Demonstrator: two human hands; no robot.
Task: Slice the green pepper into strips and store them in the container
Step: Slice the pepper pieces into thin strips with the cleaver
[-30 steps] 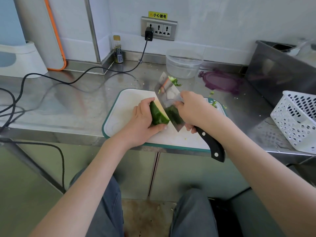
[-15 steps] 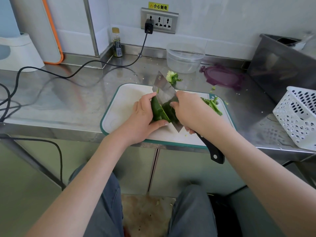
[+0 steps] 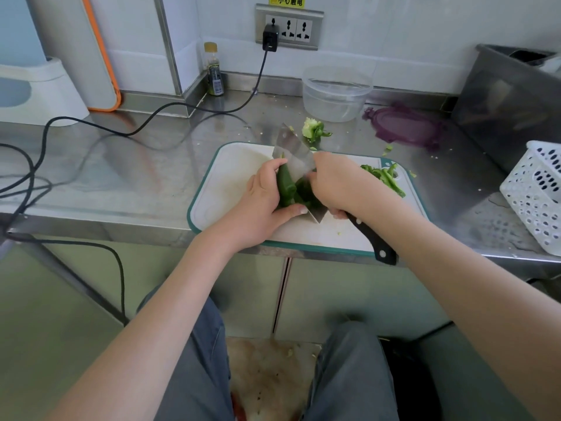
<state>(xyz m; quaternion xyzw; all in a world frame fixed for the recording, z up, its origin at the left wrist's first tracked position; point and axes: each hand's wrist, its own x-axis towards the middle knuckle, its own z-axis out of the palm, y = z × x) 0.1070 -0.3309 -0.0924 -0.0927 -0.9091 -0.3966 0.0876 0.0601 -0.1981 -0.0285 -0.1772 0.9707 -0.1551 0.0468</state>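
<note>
A piece of green pepper (image 3: 285,185) stands on the white cutting board (image 3: 230,180), and my left hand (image 3: 262,202) grips it from the left with thumb and fingers curled round it. My right hand (image 3: 337,180) grips the cleaver (image 3: 296,154) by its black handle (image 3: 372,238); the blade stands against the pepper's right side. Cut green strips (image 3: 384,177) lie at the board's right end. The clear round container (image 3: 335,94) stands behind the board by the wall, with its purple lid (image 3: 405,126) lying to its right.
The pepper's core (image 3: 314,130) lies on the steel counter behind the board. A white perforated basket (image 3: 537,192) and a steel bin (image 3: 510,101) stand at the right. A black cable (image 3: 121,129) crosses the counter's left; a small bottle (image 3: 214,69) stands in the corner.
My view has shifted a little downward. The cleaver blade has come closer against the pepper piece, which my left hand now holds more upright. The strips at the board's right have come into sight.
</note>
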